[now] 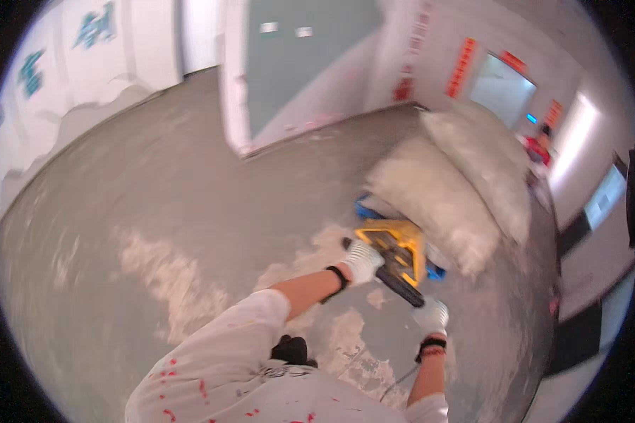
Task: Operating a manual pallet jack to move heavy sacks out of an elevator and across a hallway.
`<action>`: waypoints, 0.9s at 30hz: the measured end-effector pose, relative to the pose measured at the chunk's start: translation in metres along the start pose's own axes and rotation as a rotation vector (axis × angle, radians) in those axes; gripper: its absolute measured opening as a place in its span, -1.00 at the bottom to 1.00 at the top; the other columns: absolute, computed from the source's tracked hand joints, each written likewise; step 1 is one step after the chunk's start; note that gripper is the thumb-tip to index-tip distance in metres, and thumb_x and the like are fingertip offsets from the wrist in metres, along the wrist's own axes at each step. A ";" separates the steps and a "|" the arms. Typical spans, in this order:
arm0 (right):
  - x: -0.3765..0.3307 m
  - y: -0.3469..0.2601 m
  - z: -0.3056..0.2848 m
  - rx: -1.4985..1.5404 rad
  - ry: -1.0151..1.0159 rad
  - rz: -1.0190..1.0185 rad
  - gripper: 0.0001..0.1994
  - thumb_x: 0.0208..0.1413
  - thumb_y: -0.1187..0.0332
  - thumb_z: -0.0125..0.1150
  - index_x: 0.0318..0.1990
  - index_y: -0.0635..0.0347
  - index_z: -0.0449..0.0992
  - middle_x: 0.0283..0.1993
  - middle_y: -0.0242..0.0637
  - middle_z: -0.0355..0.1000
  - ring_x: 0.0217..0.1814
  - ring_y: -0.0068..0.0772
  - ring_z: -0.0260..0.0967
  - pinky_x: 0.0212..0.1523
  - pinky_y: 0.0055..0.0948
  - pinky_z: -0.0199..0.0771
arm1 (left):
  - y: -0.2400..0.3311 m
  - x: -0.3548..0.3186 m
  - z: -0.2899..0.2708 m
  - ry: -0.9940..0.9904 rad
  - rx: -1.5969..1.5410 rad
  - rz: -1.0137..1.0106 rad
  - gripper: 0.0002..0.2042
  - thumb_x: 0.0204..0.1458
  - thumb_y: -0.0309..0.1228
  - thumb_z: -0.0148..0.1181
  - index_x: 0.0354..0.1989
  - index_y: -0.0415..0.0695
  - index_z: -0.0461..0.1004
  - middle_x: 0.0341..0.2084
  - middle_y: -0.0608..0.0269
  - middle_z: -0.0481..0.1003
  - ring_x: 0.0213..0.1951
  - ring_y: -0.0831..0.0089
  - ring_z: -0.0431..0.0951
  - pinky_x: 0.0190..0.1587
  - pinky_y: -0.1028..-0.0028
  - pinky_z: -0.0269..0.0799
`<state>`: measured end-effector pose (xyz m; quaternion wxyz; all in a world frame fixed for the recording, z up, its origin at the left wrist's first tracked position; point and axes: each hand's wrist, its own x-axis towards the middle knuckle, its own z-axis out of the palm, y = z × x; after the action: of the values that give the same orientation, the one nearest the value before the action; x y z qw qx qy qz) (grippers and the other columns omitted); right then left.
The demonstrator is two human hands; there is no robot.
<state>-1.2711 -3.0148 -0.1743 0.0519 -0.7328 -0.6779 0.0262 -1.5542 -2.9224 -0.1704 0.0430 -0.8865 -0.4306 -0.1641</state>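
My left hand [364, 262], in a white knit glove with a black band at the wrist, is wrapped round the left end of a trolley's black handle bar [401, 285]. At the right end of the same bar my right hand [432, 316], gloved alike, is closed on the grip. A yellow frame [418, 243] joins the bar. Just beyond it, blue parts of the trolley [369, 209] show at floor level. A big pale stuffed sack [437, 201] lies on the trolley, with a second pale sack [483, 158] beside it. Most of the trolley's bed is hidden under the load.
A pale partition wall with a grey-green panel [296, 70] juts out ahead. White sheeting [85, 63] lines the left. Pale patches mark the grey floor [169, 183]. Beyond the sacks, a person in red [538, 151] is near a doorway [502, 88]. Windows [605, 197] are at right.
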 end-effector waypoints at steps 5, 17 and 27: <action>-0.134 -0.052 -0.006 -0.033 0.079 -0.010 -0.69 -0.01 0.14 0.36 -0.14 0.04 0.73 -0.26 -0.01 0.65 -0.14 0.11 0.64 -0.03 -0.02 0.61 | 0.046 -0.121 -0.042 -0.101 0.120 -0.063 -0.92 -0.19 -0.33 0.33 -0.49 0.01 0.64 -0.48 0.19 0.66 -0.35 0.13 0.69 -0.31 0.12 0.47; -0.457 -0.192 -0.012 -0.032 -0.041 0.106 -0.56 0.01 -0.05 0.34 -0.05 0.00 0.70 -0.12 -0.08 0.67 -0.04 0.06 0.63 0.04 -0.06 0.60 | 0.094 -0.434 -0.182 -0.118 0.080 0.029 -0.85 -0.09 -0.33 0.26 -0.37 -0.04 0.68 -0.44 0.14 0.67 -0.30 0.10 0.70 -0.23 0.05 0.51; -0.559 -0.191 -0.095 -0.025 0.017 0.007 -0.70 0.02 0.05 0.31 -0.19 -0.03 0.71 -0.21 -0.16 0.68 -0.08 -0.05 0.65 0.00 -0.12 0.59 | 0.172 -0.505 -0.259 -0.204 0.055 0.003 -0.79 -0.06 -0.29 0.25 -0.28 -0.06 0.68 -0.41 0.06 0.67 -0.26 0.08 0.70 -0.09 0.10 0.50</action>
<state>-1.4944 -3.5609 -0.0762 0.0484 -0.7359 -0.6752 0.0115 -1.7764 -3.4648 -0.0811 0.0236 -0.8977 -0.4357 -0.0613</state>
